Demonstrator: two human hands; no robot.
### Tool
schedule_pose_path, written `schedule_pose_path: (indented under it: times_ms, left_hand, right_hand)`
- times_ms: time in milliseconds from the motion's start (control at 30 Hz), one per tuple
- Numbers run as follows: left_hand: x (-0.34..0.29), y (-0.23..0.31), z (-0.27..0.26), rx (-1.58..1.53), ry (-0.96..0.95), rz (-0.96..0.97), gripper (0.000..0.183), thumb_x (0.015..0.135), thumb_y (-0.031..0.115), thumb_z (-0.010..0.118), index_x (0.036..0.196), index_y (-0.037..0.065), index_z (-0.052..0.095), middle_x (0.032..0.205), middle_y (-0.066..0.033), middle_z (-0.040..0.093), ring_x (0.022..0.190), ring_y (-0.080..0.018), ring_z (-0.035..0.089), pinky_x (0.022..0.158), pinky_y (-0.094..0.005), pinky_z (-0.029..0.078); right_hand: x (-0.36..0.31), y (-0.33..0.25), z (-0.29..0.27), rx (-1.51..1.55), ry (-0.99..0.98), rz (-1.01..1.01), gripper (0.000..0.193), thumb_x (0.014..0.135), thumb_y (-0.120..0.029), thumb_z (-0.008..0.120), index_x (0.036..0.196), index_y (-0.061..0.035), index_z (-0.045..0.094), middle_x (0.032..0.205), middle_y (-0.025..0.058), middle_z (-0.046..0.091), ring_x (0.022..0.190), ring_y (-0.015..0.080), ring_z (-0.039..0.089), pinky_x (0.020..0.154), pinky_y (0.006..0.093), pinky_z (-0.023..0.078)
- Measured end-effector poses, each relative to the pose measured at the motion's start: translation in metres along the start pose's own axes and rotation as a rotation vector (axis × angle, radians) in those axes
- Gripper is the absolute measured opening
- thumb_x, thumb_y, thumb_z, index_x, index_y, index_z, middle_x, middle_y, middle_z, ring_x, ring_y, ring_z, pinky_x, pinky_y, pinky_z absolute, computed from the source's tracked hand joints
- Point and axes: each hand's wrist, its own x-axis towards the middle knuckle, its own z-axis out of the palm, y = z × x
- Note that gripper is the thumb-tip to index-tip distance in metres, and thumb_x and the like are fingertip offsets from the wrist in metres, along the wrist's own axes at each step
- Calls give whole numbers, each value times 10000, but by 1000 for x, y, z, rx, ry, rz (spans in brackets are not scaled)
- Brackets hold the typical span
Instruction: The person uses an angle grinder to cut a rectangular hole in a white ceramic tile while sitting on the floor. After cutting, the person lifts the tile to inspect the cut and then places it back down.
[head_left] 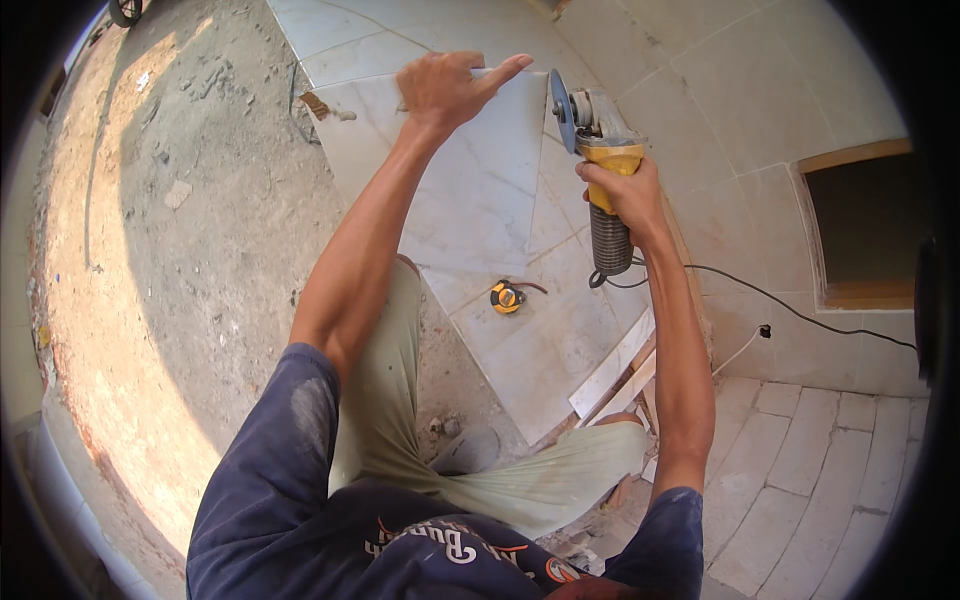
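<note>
My right hand (630, 200) is closed around a yellow and grey angle grinder (613, 160), which points away from me. Its blue-grey cutting disc (563, 112) stands on edge by the right corner of a loose marble-look tile (460, 180); whether disc and tile touch I cannot tell. At the tile's far edge rests my left hand (443, 92), thumb stretched to the right and fingers curled over the edge, their tips hidden. A yellow and black tape measure (507, 297) lies nearer to me on the tiles underneath.
A black cord (790, 303) runs from the grinder to the right. Narrow tile strips (613, 367) lie near my knee. Along the right rises a tiled wall (720, 120) with a square opening (865, 225). Rough, dusty ground (230, 190) spreads to the left; brick-like paving (800, 470) is at the lower right.
</note>
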Motion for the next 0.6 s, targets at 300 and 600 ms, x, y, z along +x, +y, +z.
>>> schedule_pose_path:
  times_ms: [300, 600]
  left_hand:
    - [-1, -1, 2, 14, 47, 22, 776, 836, 862, 664, 510, 158, 679, 391, 11, 477, 348, -190, 427, 394, -358, 233]
    - [-1, -6, 6, 38, 87, 52, 753, 830, 868, 664, 517, 184, 703, 386, 30, 484, 338, -186, 446, 393, -352, 253]
  right_hand:
    - [-4, 22, 3, 14, -2, 12, 374, 784, -158, 885, 1050, 16, 685, 871, 73, 713, 668, 148, 686, 608, 311, 579]
    - [-26, 62, 14, 19, 2, 89, 383, 770, -150, 875, 1053, 11, 674, 855, 69, 702, 669, 141, 673, 607, 312, 567]
